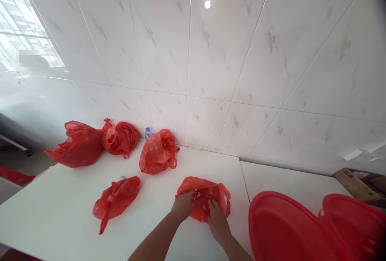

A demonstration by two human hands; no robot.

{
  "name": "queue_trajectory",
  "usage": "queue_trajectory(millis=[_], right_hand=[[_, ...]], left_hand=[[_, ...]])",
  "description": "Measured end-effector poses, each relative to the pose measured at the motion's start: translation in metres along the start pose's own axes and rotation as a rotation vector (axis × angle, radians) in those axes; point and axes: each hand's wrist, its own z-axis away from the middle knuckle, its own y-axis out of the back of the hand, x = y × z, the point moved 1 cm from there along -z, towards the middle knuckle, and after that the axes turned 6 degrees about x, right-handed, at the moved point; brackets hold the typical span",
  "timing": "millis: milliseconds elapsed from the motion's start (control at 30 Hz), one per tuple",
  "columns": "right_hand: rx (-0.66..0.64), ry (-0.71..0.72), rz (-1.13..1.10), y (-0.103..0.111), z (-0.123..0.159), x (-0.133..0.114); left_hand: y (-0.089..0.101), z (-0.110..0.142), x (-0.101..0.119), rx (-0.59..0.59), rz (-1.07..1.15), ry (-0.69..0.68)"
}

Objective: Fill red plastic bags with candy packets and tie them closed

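A red plastic bag (202, 196) lies open on the white table (60, 196) in front of me, with small wrapped items showing inside. My left hand (183, 205) grips the bag's left edge with curled fingers. My right hand (216, 217) presses on the bag's near right part, fingers closed on the plastic.
Several other red plastic bags sit on the table: a flat one (116, 200) at front left, a knotted one (158, 152), and two at the back left (120, 138) (79, 144). A water bottle (148, 132) stands by the tiled wall. Red basins (286, 229) (352, 220) sit at the right.
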Motion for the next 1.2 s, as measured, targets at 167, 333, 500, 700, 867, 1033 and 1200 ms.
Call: queue_trajectory(millis=[167, 333, 500, 700, 867, 1033, 1200], right_hand=[[0.0, 0.071, 0.045, 0.008, 0.007, -0.002], [0.096, 0.163, -0.042, 0.029, 0.042, -0.014], [-0.012, 0.084, -0.218, 0.04, 0.096, -0.004], [-0.105, -0.148, -0.405, 0.032, 0.141, 0.027], [-0.188, -0.187, -0.464, 0.03, 0.149, 0.034], [-0.114, -0.164, -0.477, 0.031, 0.144, 0.029], [-0.101, -0.087, -0.455, 0.026, 0.138, 0.026]], left_hand=[[0.012, 0.0, 0.004, 0.13, -0.065, -0.024], [0.028, 0.012, 0.009, 0.256, -0.137, -0.185], [0.035, 0.023, 0.003, 0.475, -0.246, -0.1], [0.035, 0.009, -0.003, 0.357, -0.069, 0.012], [0.04, 0.008, 0.007, 0.419, -0.162, -0.05], [0.032, 0.012, 0.017, 0.33, -0.41, -0.352], [0.004, 0.003, 0.016, -0.037, -0.457, -0.4]])
